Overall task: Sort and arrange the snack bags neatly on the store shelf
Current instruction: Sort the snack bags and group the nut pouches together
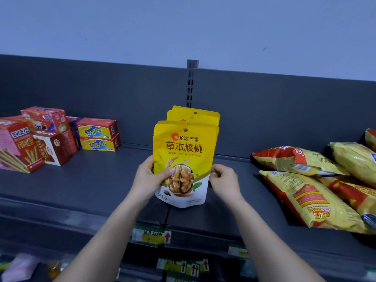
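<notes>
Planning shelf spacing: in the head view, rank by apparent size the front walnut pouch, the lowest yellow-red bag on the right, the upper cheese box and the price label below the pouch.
1. The front walnut pouch and the lowest yellow-red bag: alike, not ranked.
2. The upper cheese box.
3. The price label.

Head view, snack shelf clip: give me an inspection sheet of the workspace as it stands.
Surface: dark grey shelf, with a seam running under the pouches.
Job's things: front walnut pouch upright and held; more yellow pouches stand in a row behind it; large yellow-red bags lie piled at the right.
Clutter: red boxes heaped at the left, some tilted; blue-yellow boxes stacked beside them.
Grippers: left hand grips the front walnut pouch's left side, thumb on its face; right hand pinches its right edge.
Cables: nothing seen.
Surroundings: grey back panel, pale wall above, price labels on the shelf's front edge.
</notes>
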